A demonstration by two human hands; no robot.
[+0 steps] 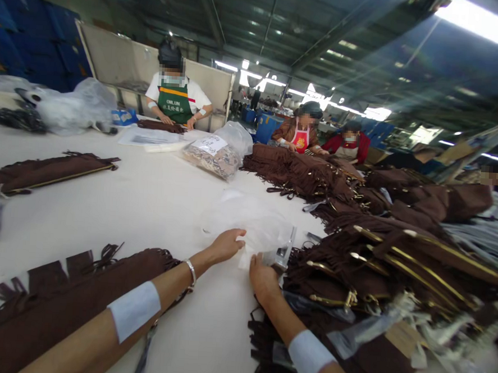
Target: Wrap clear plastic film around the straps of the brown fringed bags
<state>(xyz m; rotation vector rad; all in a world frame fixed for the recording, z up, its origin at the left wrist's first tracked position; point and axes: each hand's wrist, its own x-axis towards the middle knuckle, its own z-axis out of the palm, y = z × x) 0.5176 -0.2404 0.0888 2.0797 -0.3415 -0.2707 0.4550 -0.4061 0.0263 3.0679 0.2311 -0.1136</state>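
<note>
My left hand (226, 245) reaches forward over the white table (147, 203), its fingers pinching the near edge of a clear plastic bag (251, 220) that lies flat. My right hand (262, 277) holds the same bag at its near right corner, beside a small clear packet (285, 253). A brown fringed suede bag (77, 294) lies under my left forearm. To the right, a heap of brown fringed bags with gold zippers (396, 257) touches my right arm.
A filled plastic bag with a paper label (217, 153) sits mid-table. Another brown bag (43, 171) lies at the left. Three co-workers stand at the far edge: one in a green apron (174, 100), one in a red apron (301, 134), one in red sleeves (348, 143).
</note>
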